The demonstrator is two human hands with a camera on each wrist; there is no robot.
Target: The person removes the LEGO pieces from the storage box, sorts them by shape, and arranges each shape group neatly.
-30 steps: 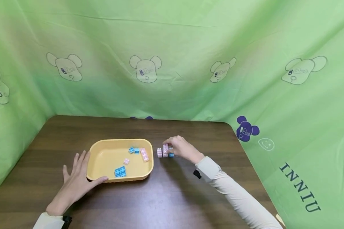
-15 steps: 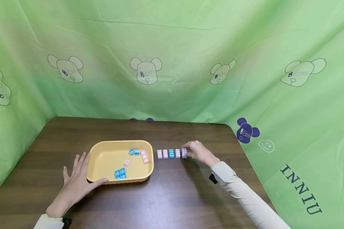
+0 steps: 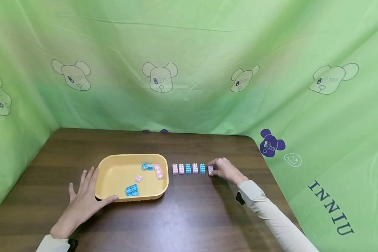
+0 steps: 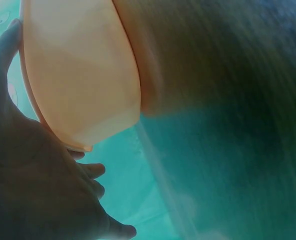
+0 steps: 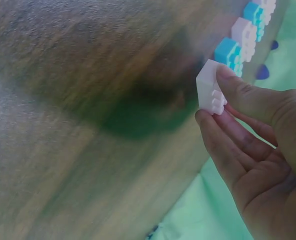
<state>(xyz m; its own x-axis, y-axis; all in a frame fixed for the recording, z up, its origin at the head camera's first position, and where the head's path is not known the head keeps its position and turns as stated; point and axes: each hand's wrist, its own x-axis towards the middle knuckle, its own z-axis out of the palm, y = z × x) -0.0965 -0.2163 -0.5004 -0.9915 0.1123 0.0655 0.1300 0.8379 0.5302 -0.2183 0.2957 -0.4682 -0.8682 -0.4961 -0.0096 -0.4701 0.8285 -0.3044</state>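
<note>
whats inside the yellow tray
Inside the yellow tray: a blue plate brick, a small pink brick, two small blue bricks and a long pink brick. Nothing looks covered.

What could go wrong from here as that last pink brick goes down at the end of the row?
The right hand pinches the pink brick close beside the blue brick; a nudge might knock the row askew. The left hand rests against the yellow tray, so a push might slide it toward the row.
</note>
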